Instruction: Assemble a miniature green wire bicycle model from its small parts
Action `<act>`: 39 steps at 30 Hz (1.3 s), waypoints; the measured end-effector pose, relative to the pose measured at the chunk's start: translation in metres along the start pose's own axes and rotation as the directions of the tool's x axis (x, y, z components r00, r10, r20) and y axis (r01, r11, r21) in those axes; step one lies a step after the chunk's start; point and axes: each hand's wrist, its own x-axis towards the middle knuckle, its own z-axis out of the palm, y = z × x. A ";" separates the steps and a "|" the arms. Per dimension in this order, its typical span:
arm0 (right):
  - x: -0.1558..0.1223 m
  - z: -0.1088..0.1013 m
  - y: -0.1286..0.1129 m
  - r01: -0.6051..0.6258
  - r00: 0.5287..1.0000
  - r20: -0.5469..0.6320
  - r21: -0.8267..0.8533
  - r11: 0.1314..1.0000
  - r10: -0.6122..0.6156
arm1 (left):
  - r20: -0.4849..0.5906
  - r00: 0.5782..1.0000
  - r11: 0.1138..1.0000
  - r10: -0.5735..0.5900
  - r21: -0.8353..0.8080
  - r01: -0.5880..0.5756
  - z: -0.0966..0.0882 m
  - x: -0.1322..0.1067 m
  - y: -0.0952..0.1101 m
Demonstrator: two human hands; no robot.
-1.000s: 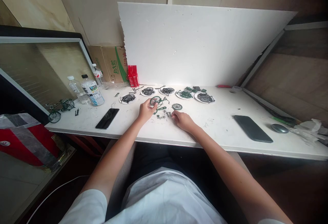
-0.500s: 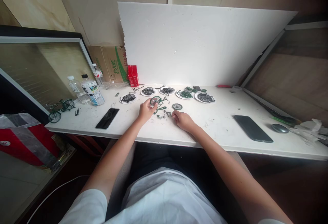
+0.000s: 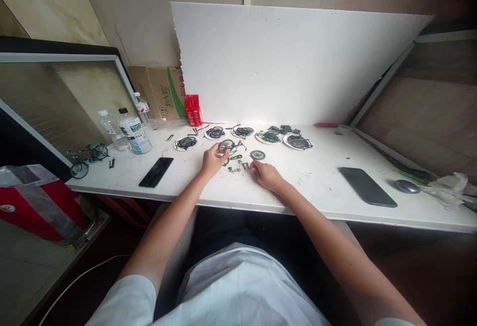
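My left hand (image 3: 214,160) is closed on a partly built green model bicycle (image 3: 226,146), its spoked wheel by the fingertips and its thin frame reaching right. My right hand (image 3: 265,173) rests low over the white table with thumb and fingers pinched together; anything between them is too small to make out. Just beyond it a loose spoked wheel (image 3: 257,155) lies flat. Between my hands lie a green chain-guard-shaped piece (image 3: 235,157) and several tiny parts (image 3: 234,170). A dark forked piece (image 3: 245,166) is beside my right fingertips.
Behind my hands, white plates hold black parts (image 3: 186,142) and green parts (image 3: 270,137). A whole model bicycle (image 3: 89,158), bottles (image 3: 134,132) and a phone (image 3: 156,172) are at left. A dark flat slab (image 3: 367,187) and a computer mouse (image 3: 407,187) are at right.
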 end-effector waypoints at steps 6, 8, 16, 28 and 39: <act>0.001 0.002 0.003 0.007 1.000 -0.010 0.006 1.000 -0.007 | 0.005 1.000 1.000 0.006 -0.005 -0.006 0.000 0.000 -0.001; 0.001 0.002 0.003 0.008 1.000 -0.011 0.007 1.000 -0.008 | 0.006 1.000 1.000 0.006 -0.004 -0.006 0.000 0.000 -0.001; 0.000 0.001 0.002 0.009 1.000 -0.006 0.004 1.000 -0.009 | 0.006 1.000 1.000 0.021 0.008 -0.021 0.001 0.000 -0.001; 0.001 0.004 0.004 0.017 1.000 -0.018 0.015 1.000 -0.016 | 0.031 0.998 0.999 0.048 0.019 -0.048 0.001 -0.001 0.002; 0.001 0.005 0.005 0.025 0.999 -0.027 0.017 1.000 -0.025 | 0.043 0.997 0.998 0.061 0.011 -0.061 0.000 -0.001 0.005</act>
